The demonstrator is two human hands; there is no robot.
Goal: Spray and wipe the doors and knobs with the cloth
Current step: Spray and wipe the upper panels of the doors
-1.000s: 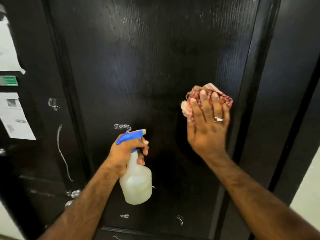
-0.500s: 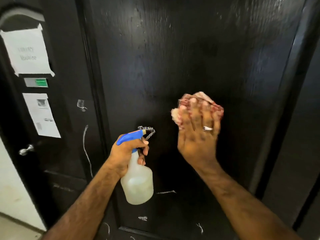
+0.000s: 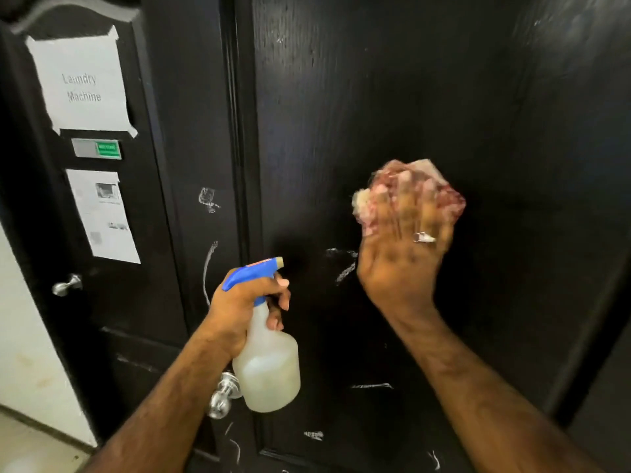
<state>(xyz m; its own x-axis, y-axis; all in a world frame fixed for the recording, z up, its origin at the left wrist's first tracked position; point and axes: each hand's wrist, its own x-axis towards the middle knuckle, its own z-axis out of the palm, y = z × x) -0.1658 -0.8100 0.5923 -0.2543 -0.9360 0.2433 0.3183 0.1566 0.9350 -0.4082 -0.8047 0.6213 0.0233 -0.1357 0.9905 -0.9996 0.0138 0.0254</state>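
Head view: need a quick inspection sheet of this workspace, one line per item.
Surface: black door, white scuff marks beside the wiping hand and more lower down.
Job's things: reddish cloth against the door; spray bottle, blue trigger head, pale liquid; round metal knob behind the bottle.
Clutter: nothing seen.
Hands: left hand grips the spray bottle's neck; right hand presses the cloth to the door, motion-blurred, ring on one of the fingers.
Cables: nothing seen.
Surroundings: second black door at left with "Laundry Machine" paper sign, green-and-grey plate, printed sheet, lever handle; pale wall, floor.
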